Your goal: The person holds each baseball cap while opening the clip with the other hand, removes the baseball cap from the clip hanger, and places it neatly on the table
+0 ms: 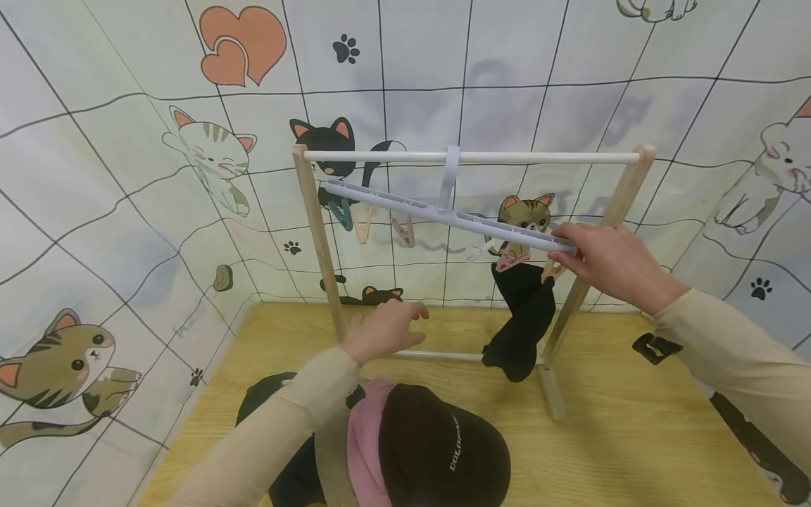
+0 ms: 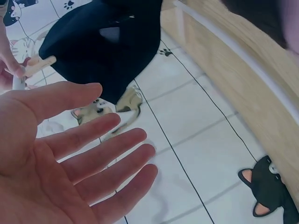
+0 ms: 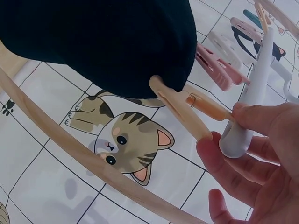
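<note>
A pale grey-lilac clip hanger [image 1: 412,206] hooks over the rack's white top rod, tilted down to the right. My right hand [image 1: 611,264] is at its lower end, where thumb and a fingertip pinch the handles of an orange-beige clothespin [image 3: 182,107] beside the bar's tip. That clothespin grips an edge of a piece of black cloth [image 1: 522,320], which hangs in a fold; a pink clothespin [image 1: 512,262] is at its other upper corner. My left hand [image 1: 388,327] hovers in front of the rack, fingers apart, holding nothing.
The wooden rack [image 1: 317,232] stands on a wood-grain table [image 1: 621,415] before a cat-print wall. Other clothespins, teal [image 1: 341,213], beige [image 1: 362,224] and pink [image 1: 403,231], hang from the hanger's left half. In front lie a dark brown cap [image 1: 437,443] and pink cloth [image 1: 367,443].
</note>
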{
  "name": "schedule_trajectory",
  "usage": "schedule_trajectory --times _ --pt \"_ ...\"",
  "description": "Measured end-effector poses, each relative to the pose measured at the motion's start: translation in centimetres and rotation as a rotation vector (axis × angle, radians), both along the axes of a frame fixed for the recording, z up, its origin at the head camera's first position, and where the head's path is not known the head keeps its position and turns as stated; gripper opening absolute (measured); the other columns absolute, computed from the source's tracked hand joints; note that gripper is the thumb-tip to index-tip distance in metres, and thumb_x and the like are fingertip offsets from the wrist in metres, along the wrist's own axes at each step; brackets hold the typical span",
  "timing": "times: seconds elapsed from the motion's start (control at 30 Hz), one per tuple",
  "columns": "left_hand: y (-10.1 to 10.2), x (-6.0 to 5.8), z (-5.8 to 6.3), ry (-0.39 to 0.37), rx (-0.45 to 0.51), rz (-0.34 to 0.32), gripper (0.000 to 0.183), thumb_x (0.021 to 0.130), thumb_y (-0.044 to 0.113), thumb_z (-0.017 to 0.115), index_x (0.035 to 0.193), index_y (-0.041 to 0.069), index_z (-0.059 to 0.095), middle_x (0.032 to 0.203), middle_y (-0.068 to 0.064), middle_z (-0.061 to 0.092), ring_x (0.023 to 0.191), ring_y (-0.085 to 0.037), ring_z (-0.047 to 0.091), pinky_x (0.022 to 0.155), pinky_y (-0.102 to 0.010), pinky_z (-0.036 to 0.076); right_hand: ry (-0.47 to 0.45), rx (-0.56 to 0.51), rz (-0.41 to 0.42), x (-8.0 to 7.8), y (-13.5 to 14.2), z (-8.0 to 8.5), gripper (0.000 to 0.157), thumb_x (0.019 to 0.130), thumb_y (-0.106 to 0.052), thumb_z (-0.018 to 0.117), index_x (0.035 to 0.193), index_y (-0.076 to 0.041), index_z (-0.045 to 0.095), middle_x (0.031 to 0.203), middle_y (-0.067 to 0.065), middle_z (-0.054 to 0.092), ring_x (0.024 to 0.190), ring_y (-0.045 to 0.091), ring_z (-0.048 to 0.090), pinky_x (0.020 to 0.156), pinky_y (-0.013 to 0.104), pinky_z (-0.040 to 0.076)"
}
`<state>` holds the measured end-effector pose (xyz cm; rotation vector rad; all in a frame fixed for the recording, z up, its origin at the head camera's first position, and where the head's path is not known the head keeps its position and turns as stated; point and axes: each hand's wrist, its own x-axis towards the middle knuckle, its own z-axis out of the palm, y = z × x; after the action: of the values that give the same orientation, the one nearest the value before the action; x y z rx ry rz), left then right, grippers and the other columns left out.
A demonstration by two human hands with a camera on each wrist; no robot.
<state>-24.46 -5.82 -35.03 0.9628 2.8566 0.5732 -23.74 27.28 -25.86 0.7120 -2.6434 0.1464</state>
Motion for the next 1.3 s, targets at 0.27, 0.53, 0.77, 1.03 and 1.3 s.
schedule_trajectory --times 0.27,0.53,0.77,1.03,1.3 --pt "4.1 -0.4 0.9 -0.089 0.011 -0.062 0.032 0.09 0.018 0.069 0.119 0.007 0.063 0.114 -0.01 0.066 0.106 -0.026 0.06 0.089 -0.036 0.046 -0.011 0.011 0.017 0.0 0.1 0.3 0.028 0.087 -0.013 0.073 0.109 0.001 0.062 0.08 0.009 0.067 0.055 0.014 0.055 0.043 0.031 0.037" --pt "7.5 -0.4 1.1 -0.152 0.05 -0.151 0.038 0.089 0.022 0.071 0.123 0.008 0.062 0.118 -0.006 0.065 0.109 -0.019 0.06 0.09 -0.026 0.045 -0.073 0.035 0.017 -0.5 0.1 1.1 0.028 0.088 -0.016 0.073 0.11 0.0 0.064 0.085 0.006 0.067 0.058 0.014 0.05 0.047 0.031 0.037" --pt "10.3 0.0 1.6 -0.196 0.075 -0.173 0.053 0.085 0.036 0.074 0.127 0.008 0.058 0.117 -0.005 0.066 0.107 -0.015 0.06 0.085 -0.021 0.045 -0.127 0.044 0.058 -0.9 0.2 1.5 0.024 0.088 -0.017 0.072 0.106 -0.003 0.065 0.084 0.002 0.066 0.063 0.012 0.053 0.054 0.032 0.041" --pt "12.8 -0.4 1.0 -0.158 0.12 -0.092 0.047 0.085 0.04 0.074 0.117 0.009 0.061 0.096 0.002 0.066 0.081 -0.006 0.059 0.069 -0.017 0.044 -0.171 0.044 0.067 -1.1 0.0 1.5 0.024 0.088 -0.019 0.072 0.105 -0.005 0.064 0.081 -0.001 0.064 0.061 0.012 0.049 0.053 0.032 0.039" --pt "13.2 -0.8 0.6 -0.124 0.133 -0.116 0.035 0.094 0.013 0.062 0.128 0.009 0.061 0.116 -0.004 0.066 0.098 -0.012 0.063 0.081 -0.02 0.045 -0.233 -0.022 0.077 -1.2 0.2 1.3 0.025 0.089 -0.021 0.072 0.107 -0.005 0.064 0.081 -0.004 0.064 0.064 0.011 0.05 0.055 0.031 0.04"
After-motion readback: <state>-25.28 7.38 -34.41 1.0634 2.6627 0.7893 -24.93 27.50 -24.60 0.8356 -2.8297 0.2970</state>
